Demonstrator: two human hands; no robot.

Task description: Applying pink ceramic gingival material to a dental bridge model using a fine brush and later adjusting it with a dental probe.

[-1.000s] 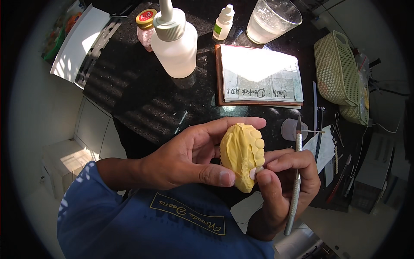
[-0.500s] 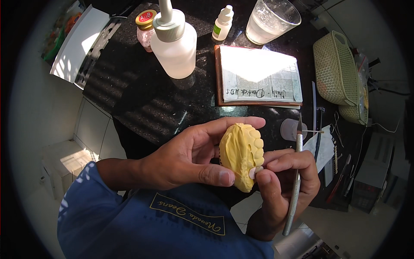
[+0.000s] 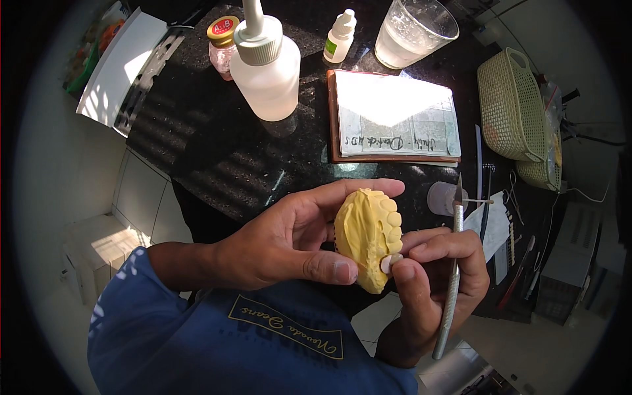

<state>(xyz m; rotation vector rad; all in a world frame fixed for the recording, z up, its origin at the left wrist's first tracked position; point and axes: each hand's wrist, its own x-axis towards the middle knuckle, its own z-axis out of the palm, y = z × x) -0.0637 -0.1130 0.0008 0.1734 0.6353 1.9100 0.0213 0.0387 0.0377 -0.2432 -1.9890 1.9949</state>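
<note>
Partly hidden behind his fingers, one yellow dental cast [image 3: 370,236] sits above his lap, pinched between thumb and forefinger of the left hand [image 3: 289,240]. His right hand [image 3: 431,283] presses a small white tooth [image 3: 388,263] to its edge and clasps one metal tool [image 3: 453,276]. On the counter: two squeeze bottles, one small jar [image 3: 222,36], one glass [image 3: 413,29] of cloudy liquid, two wicker baskets, contents indistinct.

Person wears a blue short-sleeved shirt [image 3: 217,336] with a dark rectangular patch [image 3: 286,327] on the front, yellow-outlined with yellow script lettering. Forearms bare. Left hand [image 3: 289,240] and right hand [image 3: 438,276] bare: no gloves, rings or watch visible.
</note>
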